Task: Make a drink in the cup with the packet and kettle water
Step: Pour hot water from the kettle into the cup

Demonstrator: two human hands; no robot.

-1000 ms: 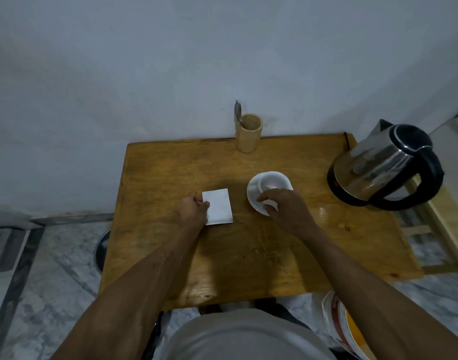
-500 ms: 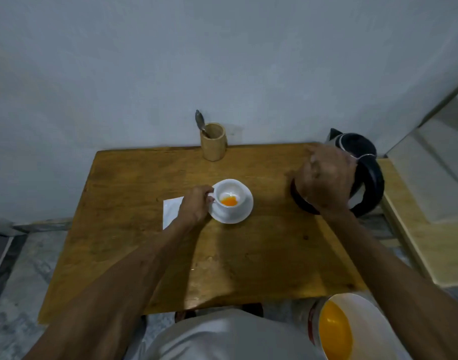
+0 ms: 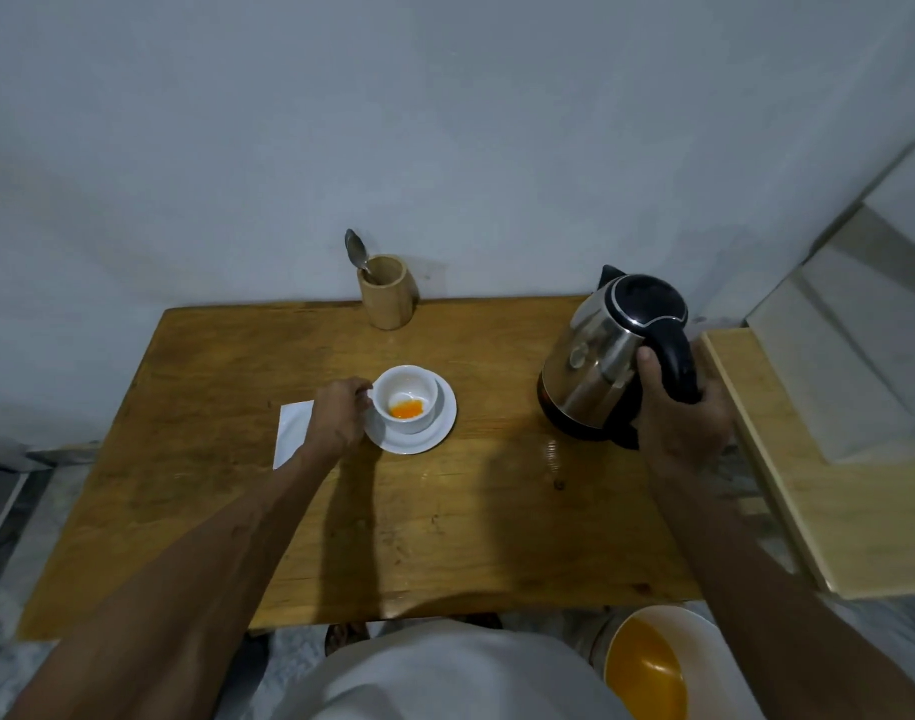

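Cup [image 3: 406,399], small, white and ceramic, stands on a round white saucer [image 3: 437,429] near the middle of the wooden bench [image 3: 227,511], and a patch of orange powder [image 3: 406,408] lies at its bottom. The left hand [image 3: 338,418] rests at the cup's nine o'clock side, fingers curled at the handle; whether they pinch it is hard to tell. Partly under that hand, at nine o'clock from the saucer, lies a flat white paper packet [image 3: 291,433]. At three o'clock from the cup, well apart, the stainless steel kettle with black lid and handle [image 3: 608,356] leans toward the cup, and the right hand [image 3: 681,413] is clenched around its black handle. At twelve o'clock from the cup, against the pale wall [image 3: 445,122], a cylindrical bamboo holder [image 3: 385,293] stands with a metal spoon [image 3: 358,254] poking out, bowl upward. At five o'clock, below the bench edge on the floor, sits a white bucket with an orange inside [image 3: 647,662].
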